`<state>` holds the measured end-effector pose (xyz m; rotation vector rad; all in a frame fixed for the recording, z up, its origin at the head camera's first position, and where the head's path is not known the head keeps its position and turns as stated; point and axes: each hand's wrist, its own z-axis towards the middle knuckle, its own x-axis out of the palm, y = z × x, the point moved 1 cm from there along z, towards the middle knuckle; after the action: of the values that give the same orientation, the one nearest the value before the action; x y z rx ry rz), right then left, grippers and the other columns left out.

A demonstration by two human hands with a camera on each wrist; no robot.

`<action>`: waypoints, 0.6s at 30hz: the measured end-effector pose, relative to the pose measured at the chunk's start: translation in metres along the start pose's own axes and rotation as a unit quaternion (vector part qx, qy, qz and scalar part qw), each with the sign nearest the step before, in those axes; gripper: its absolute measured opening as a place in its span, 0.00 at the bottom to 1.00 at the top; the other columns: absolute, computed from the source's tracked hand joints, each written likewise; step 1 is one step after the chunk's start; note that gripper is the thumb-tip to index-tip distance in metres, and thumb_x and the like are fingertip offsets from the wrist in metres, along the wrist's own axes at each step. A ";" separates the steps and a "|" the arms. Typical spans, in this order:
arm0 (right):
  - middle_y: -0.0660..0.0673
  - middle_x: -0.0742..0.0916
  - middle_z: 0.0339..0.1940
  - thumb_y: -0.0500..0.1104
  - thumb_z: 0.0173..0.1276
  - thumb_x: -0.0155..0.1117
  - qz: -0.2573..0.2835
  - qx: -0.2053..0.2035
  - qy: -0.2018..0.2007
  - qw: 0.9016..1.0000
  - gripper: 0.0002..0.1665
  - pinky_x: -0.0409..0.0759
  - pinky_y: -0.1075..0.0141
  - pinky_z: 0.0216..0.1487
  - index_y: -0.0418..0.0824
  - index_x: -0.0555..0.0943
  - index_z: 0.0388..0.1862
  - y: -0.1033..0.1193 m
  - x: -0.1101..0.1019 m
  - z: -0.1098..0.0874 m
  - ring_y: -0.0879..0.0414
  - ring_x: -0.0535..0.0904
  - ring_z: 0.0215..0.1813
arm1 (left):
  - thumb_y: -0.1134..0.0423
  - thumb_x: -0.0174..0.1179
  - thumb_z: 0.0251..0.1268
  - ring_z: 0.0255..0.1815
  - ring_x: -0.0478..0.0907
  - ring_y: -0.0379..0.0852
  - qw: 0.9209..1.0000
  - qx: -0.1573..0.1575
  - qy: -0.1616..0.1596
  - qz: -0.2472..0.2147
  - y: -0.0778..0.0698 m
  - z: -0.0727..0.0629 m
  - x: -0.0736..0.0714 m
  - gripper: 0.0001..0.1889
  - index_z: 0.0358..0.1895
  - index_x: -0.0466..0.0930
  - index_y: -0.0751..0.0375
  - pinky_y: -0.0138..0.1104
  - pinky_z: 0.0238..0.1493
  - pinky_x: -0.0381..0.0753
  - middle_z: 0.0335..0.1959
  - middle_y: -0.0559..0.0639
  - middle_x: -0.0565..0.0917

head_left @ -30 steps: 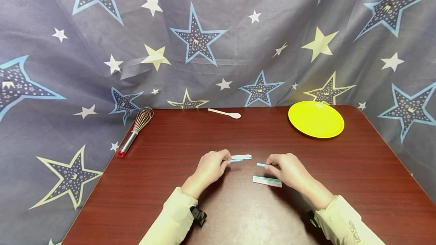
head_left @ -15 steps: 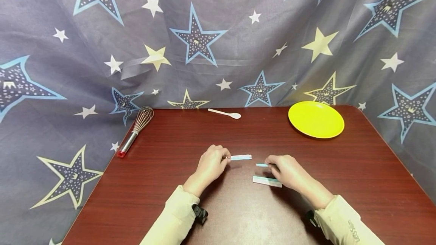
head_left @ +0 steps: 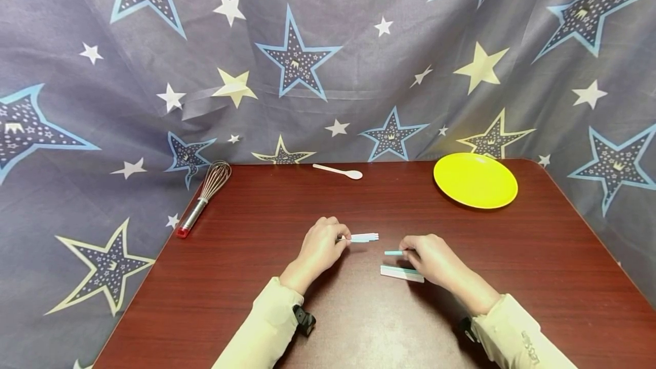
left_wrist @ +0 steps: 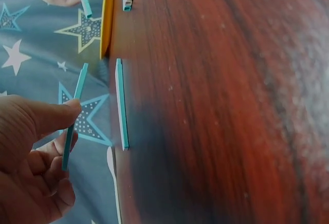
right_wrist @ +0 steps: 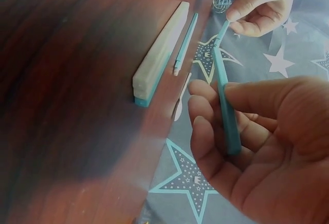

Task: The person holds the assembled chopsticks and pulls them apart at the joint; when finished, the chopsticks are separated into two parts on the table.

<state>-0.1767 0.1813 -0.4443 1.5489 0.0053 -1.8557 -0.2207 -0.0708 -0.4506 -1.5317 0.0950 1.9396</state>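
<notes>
My left hand pinches a slim teal stick between thumb and fingers, above the table. A thicker teal stick is pinched by my right hand, its free end pointing left. Both sticks are held apart in the head view; they overlap in the right wrist view. Just beyond the left hand lie several thin white and teal sticks, side by side. A bundle of thicker white and teal sticks lies below the right hand, partly shaded by it. The sticks' exact kind cannot be told.
A yellow plate sits at the back right of the dark red table. A white spoon lies along the back edge, and a whisk at the left edge. Behind hangs a grey curtain with stars.
My left hand has shifted slightly to the right with its stick. The stick in my right hand has come a little nearer to me. The sticks on the table have not moved.
</notes>
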 end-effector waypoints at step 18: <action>0.55 0.78 0.24 0.30 0.56 0.70 -0.029 -0.042 -0.006 0.999 0.10 0.77 0.64 0.33 0.44 0.81 0.24 0.000 0.006 0.002 0.60 0.75 0.29 | 0.59 0.71 0.55 0.34 0.71 0.41 0.999 -0.005 0.033 0.012 -0.008 0.009 0.011 0.05 0.28 0.83 0.47 0.35 0.32 0.74 0.27 0.42 0.77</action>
<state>-0.1783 0.1777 -0.4487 1.4942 0.1225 -1.8861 -0.2256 -0.0558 -0.4550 -1.6073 0.1332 1.9120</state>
